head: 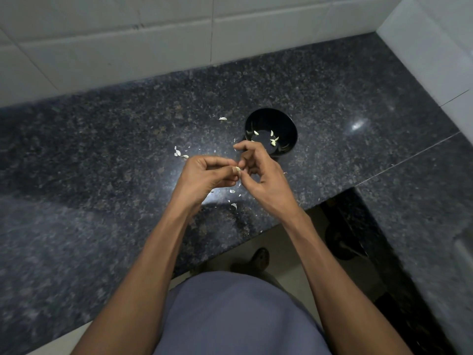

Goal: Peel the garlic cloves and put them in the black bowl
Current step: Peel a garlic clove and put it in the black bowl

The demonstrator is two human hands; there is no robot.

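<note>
bowl point(271, 124) on counter point(102, 155), cloves point(273, 142) inside

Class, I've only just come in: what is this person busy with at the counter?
A person is peeling a garlic clove, held at the fingertips of the left hand while the right hand works at it. The black bowl just beyond the hands already holds a few pale cloves. Bits of papery skin lie scattered on the dark granite counter.
</note>
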